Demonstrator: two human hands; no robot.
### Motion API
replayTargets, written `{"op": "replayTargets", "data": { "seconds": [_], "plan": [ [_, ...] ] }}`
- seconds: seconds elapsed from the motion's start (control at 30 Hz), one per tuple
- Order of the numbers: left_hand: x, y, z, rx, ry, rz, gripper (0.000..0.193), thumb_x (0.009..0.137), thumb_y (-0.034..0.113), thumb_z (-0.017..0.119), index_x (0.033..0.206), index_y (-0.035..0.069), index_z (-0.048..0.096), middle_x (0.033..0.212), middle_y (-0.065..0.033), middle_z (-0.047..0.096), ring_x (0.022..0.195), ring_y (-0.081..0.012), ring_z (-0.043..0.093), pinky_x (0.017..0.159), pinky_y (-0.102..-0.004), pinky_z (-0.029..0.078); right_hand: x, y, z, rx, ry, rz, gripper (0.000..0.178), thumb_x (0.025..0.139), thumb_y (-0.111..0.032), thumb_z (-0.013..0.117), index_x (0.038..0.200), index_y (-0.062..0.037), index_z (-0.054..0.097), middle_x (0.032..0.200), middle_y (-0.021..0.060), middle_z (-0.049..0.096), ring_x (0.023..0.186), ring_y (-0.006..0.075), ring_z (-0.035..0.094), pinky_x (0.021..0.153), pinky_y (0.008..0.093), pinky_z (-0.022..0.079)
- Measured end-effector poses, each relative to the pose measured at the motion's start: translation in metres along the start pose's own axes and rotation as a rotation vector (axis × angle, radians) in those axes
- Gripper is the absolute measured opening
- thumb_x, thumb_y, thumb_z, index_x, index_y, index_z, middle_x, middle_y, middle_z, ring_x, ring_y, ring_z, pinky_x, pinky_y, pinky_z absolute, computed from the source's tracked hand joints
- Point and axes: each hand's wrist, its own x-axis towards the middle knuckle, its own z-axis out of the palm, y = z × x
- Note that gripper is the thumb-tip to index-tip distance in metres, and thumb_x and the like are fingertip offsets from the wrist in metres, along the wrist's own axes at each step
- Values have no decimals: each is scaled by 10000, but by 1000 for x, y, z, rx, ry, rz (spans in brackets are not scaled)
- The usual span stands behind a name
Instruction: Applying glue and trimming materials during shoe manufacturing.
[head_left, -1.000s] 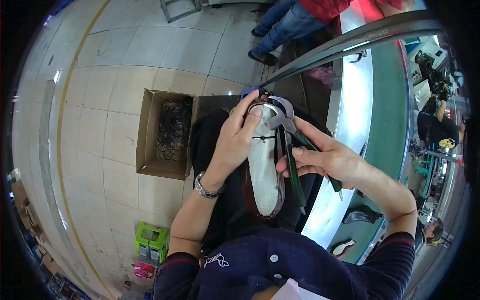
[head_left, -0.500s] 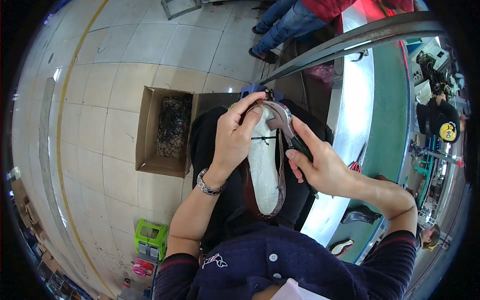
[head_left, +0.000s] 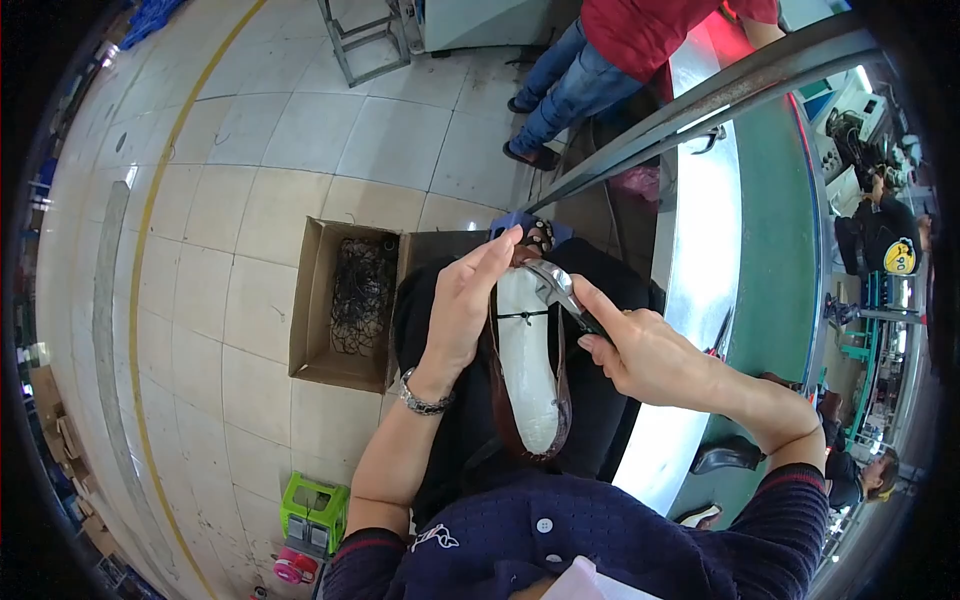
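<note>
A dark brown shoe upper (head_left: 562, 410) with a white sole face (head_left: 527, 375) turned up lies across my lap, its far end pointing away from me. A thin black tie (head_left: 522, 316) crosses the white face. My left hand (head_left: 462, 305) grips the shoe's far left side, fingers and thumb stretched along it. With my right hand (head_left: 645, 355) I hold metal pincers (head_left: 548, 280) by their dark handle; the curved head rests at the far end of the shoe. Whether the jaws bite the leather, I cannot tell.
An open cardboard box (head_left: 312, 300) holding tangled black strands stands left of my legs. To my right runs a metal-edged bench (head_left: 703, 230) with a green surface (head_left: 775, 240) and dark shoes (head_left: 725, 455). A metal bar (head_left: 640, 140) slants ahead. A person in red (head_left: 635, 35) stands beyond.
My left thumb has come off the white face and now points upward beside the shoe. The pincers have turned, their head lower over the far end. The whole view has shifted slightly.
</note>
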Motion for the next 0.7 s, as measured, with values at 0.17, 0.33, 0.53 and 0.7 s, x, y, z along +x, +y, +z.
{"op": "replayTargets", "data": {
  "seconds": [0.17,0.33,0.53,0.7],
  "plan": [
    [10,-7,-1,231,47,53,290,961,118,544,1201,-26,622,1141,-80,644,1001,-107,591,901,-250,457,2,9,-4,-28,37,-15,641,941,-51,508,1488,-79,175,709,142,646,648,271,674,650,388,527],
    [13,-4,-8,393,-5,156,307,968,121,533,1233,-20,597,1209,-88,627,1043,-110,580,931,-248,440,-7,0,-14,209,147,-167,632,930,-70,517,1473,-38,196,624,211,604,583,341,647,575,442,502],
    [12,-5,-13,425,-70,196,342,976,126,516,1286,-13,553,1329,-105,556,1122,-116,542,976,-253,411,3,-1,-14,103,517,-369,721,887,-31,558,1500,-105,185,859,219,673,703,378,676,649,444,537],
    [8,-4,-12,412,-95,42,350,986,130,491,1297,-24,535,1378,-96,519,1230,-143,486,1038,-269,360,23,10,20,-225,454,-85,668,897,-102,584,1477,-110,251,724,186,646,582,337,642,571,436,510]
  ]
}}
